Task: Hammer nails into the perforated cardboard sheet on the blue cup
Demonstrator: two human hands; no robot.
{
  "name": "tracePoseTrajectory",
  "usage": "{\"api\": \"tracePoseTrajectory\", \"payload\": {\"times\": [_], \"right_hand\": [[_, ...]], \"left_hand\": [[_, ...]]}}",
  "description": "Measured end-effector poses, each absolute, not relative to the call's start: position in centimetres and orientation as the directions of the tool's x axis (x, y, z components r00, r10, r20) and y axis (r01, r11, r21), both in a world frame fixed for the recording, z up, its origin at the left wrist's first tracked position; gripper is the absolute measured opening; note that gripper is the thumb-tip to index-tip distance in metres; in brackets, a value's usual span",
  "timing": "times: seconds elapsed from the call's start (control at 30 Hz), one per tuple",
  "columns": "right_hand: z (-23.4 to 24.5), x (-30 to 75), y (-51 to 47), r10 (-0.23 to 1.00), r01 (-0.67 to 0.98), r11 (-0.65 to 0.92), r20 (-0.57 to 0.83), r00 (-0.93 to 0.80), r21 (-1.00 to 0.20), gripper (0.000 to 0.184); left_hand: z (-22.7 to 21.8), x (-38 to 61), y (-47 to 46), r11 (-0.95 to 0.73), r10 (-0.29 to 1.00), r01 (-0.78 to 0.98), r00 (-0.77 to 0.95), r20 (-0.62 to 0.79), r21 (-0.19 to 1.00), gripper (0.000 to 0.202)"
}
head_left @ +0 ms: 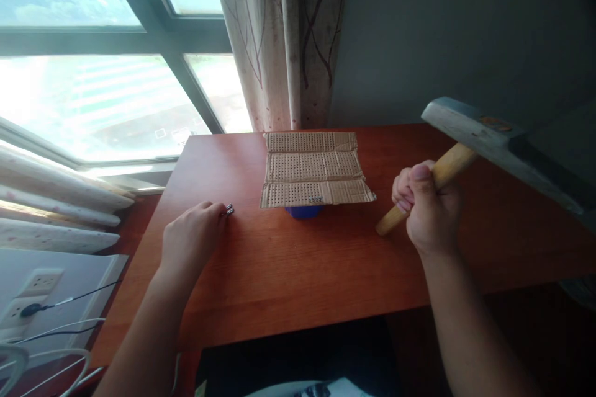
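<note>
My right hand (431,205) is wrapped round the wooden handle of a hammer (454,162), its big metal head raised above the right side of the table. On the left, my left hand (198,226) is closed, with small shiny metal pins (230,209) sticking out at the fingertips. Between the hands, apart from both, is a sheet of cardboard (310,166) punched with rows of small holes and creased into three bands. A few small metal pieces (315,200) show at its near edge. Under that edge a blue object (303,211) props it up, mostly hidden.
The reddish wooden table (279,273) stands against a dark wall, with a window (116,99) and a patterned curtain (279,43) behind it. Wall sockets (28,298) and loose cables (56,332) are at the lower left. A dark surface lies below the near edge.
</note>
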State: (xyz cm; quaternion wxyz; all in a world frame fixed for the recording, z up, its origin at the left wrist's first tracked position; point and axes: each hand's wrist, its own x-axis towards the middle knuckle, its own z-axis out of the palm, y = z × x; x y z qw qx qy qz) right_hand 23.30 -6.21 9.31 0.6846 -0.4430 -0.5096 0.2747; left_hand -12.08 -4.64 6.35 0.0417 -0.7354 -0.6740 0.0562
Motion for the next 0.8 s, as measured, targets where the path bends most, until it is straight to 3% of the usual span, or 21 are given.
{"api": "tracePoseTrajectory", "payload": {"times": [0.8], "right_hand": [[9.2,23.2,-6.3,0.832,0.094,0.444,0.449,0.325,-0.891,0.049]], "left_hand": [[6.7,-10.9,-4.5,-0.173,0.985,0.940,0.163,-0.061,-0.294,0.038]]}}
